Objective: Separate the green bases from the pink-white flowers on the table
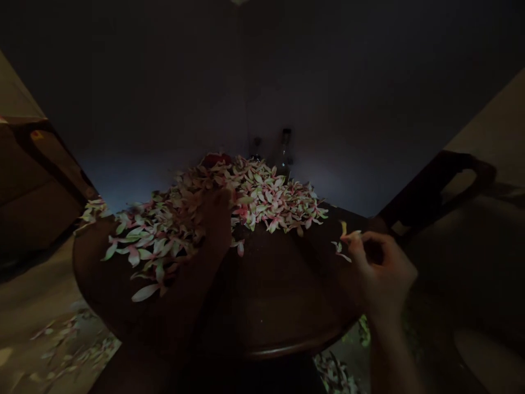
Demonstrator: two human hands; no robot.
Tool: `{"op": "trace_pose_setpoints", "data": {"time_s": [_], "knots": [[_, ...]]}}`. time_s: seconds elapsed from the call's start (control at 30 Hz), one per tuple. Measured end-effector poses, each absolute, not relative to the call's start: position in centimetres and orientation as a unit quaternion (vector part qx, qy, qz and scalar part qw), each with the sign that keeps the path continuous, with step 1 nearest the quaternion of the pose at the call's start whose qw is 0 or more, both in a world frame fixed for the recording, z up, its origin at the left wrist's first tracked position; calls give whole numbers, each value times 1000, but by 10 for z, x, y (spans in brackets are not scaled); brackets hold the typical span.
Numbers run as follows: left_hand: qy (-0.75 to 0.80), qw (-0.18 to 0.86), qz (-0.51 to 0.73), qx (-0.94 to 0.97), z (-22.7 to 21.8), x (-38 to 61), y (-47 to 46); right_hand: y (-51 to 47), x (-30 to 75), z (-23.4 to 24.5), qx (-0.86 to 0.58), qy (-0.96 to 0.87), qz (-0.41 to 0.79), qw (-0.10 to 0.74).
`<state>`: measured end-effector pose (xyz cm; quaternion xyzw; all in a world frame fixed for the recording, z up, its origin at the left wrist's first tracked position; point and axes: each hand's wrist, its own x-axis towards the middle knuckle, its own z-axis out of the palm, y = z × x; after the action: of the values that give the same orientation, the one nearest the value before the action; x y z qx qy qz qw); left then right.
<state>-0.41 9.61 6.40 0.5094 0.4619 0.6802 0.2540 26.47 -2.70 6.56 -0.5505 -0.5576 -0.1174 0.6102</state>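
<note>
Right hand point(385, 268): fingers pinched a yellowish bit point(343, 227) near the table point(266, 306)'s right edge.
Left hand point(217, 216): was at the flower heap point(279, 200); finger opening couldn't be told.

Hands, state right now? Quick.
Left hand: at the flowers, too dark to tell open or closed.
Right hand: closed in a pinch, holding a yellowish flower bit.

In dim light, the back of a table point(262, 306) is covered by heaped flowers point(279, 200), among which the shadowed left hand point(217, 216) is held, while a yellowish scrap point(343, 227) is pinched in the right hand point(388, 268), a bottle point(284, 156) is seen behind, and the floor point(24, 301) is littered.
</note>
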Motion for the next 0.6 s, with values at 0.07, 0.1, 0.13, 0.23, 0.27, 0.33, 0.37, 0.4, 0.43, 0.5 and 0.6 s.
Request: {"op": "trace_pose_setpoints", "data": {"time_s": [0.07,0.1,0.13,0.23,0.27,0.33,0.37,0.4,0.43,0.5,0.6], "knots": [[472,247,685,497,66,2,94,-24,295,46,-623,-610,-153,465],[476,245,683,498,68,5,92,-21,305,36,-651,-626,-159,399],[478,243,677,504,68,6,91,-17,312,28,-669,-640,-155,344],[459,240,666,538,69,8,89,-9,311,21,-673,-676,-105,281],[450,243,663,547,68,8,89,-7,304,26,-658,-688,-81,295],[435,253,653,566,67,9,90,-3,281,45,-610,-712,-24,346],[430,257,643,580,66,9,91,2,268,58,-584,-720,8,375],[427,259,628,597,66,9,91,8,253,71,-553,-728,47,402],[423,258,612,616,66,9,91,17,238,82,-520,-733,89,430],[419,248,581,652,66,10,90,41,210,96,-440,-735,176,486],[434,236,549,674,66,11,88,79,181,91,-356,-696,303,545]]}}
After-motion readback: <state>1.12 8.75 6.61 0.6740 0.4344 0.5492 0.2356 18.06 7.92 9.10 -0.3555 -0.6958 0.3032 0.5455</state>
